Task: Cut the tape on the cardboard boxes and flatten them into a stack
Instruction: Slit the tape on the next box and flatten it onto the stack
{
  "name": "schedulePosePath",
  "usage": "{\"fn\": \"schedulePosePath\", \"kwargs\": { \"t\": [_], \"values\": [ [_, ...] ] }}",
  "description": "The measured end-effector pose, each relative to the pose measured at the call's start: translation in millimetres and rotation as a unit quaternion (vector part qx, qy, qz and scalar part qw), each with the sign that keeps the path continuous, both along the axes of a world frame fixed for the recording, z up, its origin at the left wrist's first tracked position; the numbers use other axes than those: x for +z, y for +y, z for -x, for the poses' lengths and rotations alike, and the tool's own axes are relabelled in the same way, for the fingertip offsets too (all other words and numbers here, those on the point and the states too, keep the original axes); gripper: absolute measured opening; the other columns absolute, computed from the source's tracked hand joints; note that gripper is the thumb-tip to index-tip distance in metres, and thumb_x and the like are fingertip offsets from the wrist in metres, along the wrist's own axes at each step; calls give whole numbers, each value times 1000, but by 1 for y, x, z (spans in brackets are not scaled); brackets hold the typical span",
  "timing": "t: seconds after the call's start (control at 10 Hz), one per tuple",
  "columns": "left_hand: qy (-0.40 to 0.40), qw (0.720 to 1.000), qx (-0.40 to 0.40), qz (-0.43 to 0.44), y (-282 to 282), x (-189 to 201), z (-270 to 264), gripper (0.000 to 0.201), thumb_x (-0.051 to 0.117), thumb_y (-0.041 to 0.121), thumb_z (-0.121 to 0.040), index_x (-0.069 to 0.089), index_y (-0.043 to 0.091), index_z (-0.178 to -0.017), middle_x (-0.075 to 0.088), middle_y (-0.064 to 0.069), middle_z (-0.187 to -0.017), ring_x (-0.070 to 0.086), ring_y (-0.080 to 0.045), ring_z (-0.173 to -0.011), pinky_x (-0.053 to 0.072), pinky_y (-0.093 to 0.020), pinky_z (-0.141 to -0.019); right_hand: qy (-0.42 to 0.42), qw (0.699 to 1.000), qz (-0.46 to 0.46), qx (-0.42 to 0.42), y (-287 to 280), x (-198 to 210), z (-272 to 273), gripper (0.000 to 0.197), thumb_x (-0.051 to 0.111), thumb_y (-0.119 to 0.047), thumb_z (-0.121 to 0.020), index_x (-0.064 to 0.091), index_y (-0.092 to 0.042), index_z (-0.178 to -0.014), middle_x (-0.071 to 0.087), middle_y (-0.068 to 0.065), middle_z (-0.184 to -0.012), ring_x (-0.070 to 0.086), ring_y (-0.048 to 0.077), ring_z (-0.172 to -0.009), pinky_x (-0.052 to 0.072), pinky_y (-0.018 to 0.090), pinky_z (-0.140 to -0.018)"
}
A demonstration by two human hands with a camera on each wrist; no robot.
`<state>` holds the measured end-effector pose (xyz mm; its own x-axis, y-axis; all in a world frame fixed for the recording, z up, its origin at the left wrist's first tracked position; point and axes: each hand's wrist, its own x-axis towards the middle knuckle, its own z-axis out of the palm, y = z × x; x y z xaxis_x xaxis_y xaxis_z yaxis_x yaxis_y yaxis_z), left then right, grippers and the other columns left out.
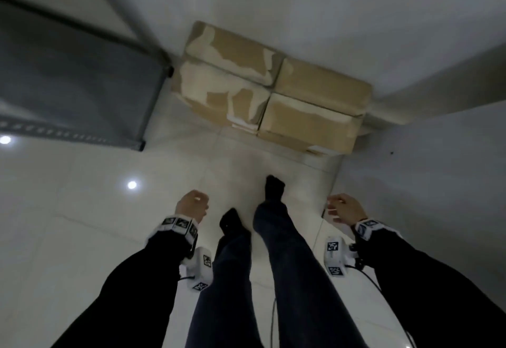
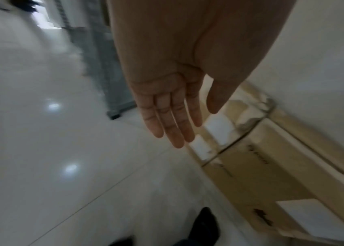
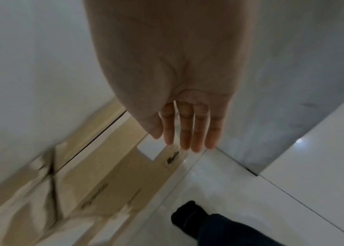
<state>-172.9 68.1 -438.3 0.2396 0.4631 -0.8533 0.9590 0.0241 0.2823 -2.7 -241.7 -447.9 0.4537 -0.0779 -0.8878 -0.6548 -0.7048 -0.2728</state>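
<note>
both hands empty, boxes waiting against the wall

a person is standing on a glossy white tiled floor (image 1: 82,210), looking down at 4 cardboard boxes (image 1: 268,85) that are sitting at 12 o'clock from the feet, packed together in a 2-by-2 block and pressed into the corner where the walls are meeting. the 2 boxes on the 9 o'clock side of the block are showing large pale patches where the brown surface is torn; the 2 on the 3 o'clock side are looking cleaner. white labels are showing on the faces nearest the person. no tape detail is reading clearly through the blur.

the left hand (image 1: 191,206) is hanging at about 7 o'clock from the block, well apart from it, holding nothing. in the left wrist view its fingers (image 2: 167,123) are lying straight and close together, with the thumb apart, above the floor beside the boxes.

the right hand (image 1: 346,209) is hanging at about 5 o'clock from the block, also well apart and holding nothing. in the right wrist view its fingers (image 3: 190,131) are pointing down, straight and relaxed, over the near corner of the box block.

both wrists are wearing bands with black-and-white markers over dark sleeves. the right foot (image 1: 273,187), in a dark sock, is reaching forward toward the boxes, ahead of the left foot (image 1: 230,221). a grey metal shelving frame (image 1: 82,95) is standing at 10 o'clock, just beside the boxes.
</note>
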Motion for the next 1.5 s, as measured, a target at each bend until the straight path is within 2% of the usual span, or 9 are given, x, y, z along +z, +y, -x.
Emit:
{"fn": "schedulePosePath", "kwargs": {
  "t": [0.1,0.3,0.5,0.7,0.8,1.0,1.2,1.3,1.5],
  "values": [
    [-98,990,-99,-26,9,-31,-116,24,46,15,-97,60,2,-113,67,-16,-102,64,-28,-92,49,-37,-85,-111,992,60,2,-2,-45,-58,22,51,-16,-96,62,0,-107,61,24,-113,58,33,-95,43,37,-82],
    [-205,959,-176,-85,-5,-86,-308,34,47,18,-98,51,5,-129,61,-15,-120,56,-29,-112,40,-30,-88,-262,947,123,-141,11,-141,-198,57,51,-39,-94,39,-4,-139,48,4,-117,44,14,-106,35,28,-97],
    [-114,937,-277,-180,-26,-147,-353,35,48,25,-94,52,-1,-118,52,-19,-122,51,-35,-110,42,-36,-89,-228,959,57,-157,19,-183,-235,59,32,-49,-99,44,-2,-132,50,20,-134,47,33,-123,33,29,-86],
    [-103,965,-185,-155,-39,-152,-364,49,53,29,-92,43,-2,-129,49,-20,-129,48,-35,-118,41,-36,-89,-251,950,39,-181,6,-189,-231,53,35,-49,-99,55,-8,-126,59,14,-124,54,28,-115,34,22,-85],
    [-110,978,-151,-93,-43,-147,-364,45,50,23,-94,39,3,-133,51,-17,-130,52,-36,-112,36,-31,-77,-238,951,35,-194,6,-174,-228,56,35,-51,-98,55,-7,-125,58,15,-125,53,28,-117,34,24,-90],
    [-189,968,-151,-71,-42,-100,-340,44,48,20,-95,42,19,-138,54,-10,-133,51,-31,-120,39,-31,-91,-252,935,88,-233,-1,-114,-199,77,34,-67,-89,63,4,-100,63,25,-103,59,35,-102,42,34,-90],
    [-275,953,-111,-63,-41,10,-278,49,49,28,-98,36,22,-145,49,-3,-140,45,-21,-128,33,-17,-93,-287,925,44,-245,0,2,-140,57,34,-42,-101,52,7,-124,52,24,-131,48,30,-124,35,26,-90],
    [-312,943,-103,-62,-25,70,-231,47,49,27,-98,37,21,-144,52,-1,-135,48,-16,-121,38,-31,-104,-273,934,2,-229,9,77,-96,52,26,-38,-103,44,0,-133,43,19,-141,37,28,-134,27,25,-101],
    [-386,904,-157,-98,-3,194,-168,44,50,32,-97,43,16,-138,52,-10,-133,50,-26,-121,40,-41,-103,-373,895,-103,-222,14,216,-7,39,29,-32,-103,41,-10,-133,50,1,-119,47,19,-118,32,33,-105]
  ]
}}
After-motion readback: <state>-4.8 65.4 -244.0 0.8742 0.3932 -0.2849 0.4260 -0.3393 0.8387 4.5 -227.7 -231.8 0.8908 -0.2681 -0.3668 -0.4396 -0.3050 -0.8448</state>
